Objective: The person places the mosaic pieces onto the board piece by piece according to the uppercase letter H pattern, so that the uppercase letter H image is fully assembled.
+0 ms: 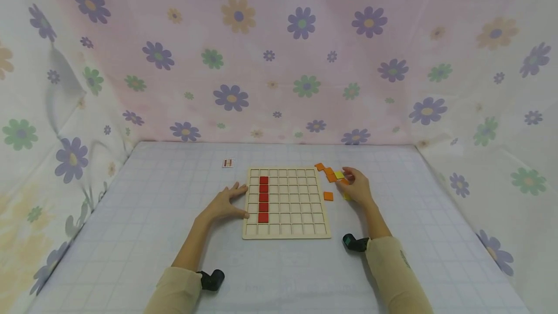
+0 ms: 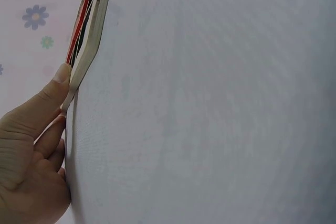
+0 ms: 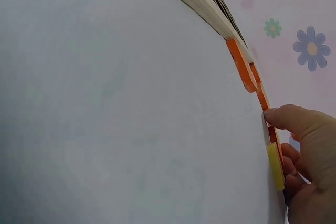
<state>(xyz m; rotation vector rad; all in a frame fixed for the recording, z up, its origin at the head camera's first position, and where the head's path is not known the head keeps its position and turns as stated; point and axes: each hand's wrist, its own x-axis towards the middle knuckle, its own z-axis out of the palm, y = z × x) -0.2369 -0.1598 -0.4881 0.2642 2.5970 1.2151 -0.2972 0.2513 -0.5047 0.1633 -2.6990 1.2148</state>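
Presently see a wooden grid board (image 1: 296, 196) flat on the pale table (image 1: 279, 275), about mid-table, with near and far edges running left to right. Count five red tiles (image 1: 263, 197) in it, one per cell, down the second column from the left, from the second-farthest row to the second-nearest. Find the left hand (image 1: 226, 203) at the board's left edge, with thumb and fingers spread apart, touching the rim.

Find the right hand (image 1: 357, 186) to the right of the board, over loose tiles, with thumb and index finger apart. Cannot tell of any grip on the partly hidden orange tile (image 1: 344, 181) beneath. Note a yellow tile (image 1: 339, 175) just left of the fingers, more orange tiles (image 1: 329, 171) trailing toward the board's far right corner, and a lone orange one (image 1: 328, 196) near its right edge.

Log also a small printed card (image 1: 228, 163) beyond the board's far left corner, pale sleeves (image 1: 174, 292) on both arms, and flowered cloth (image 1: 279, 42) behind.
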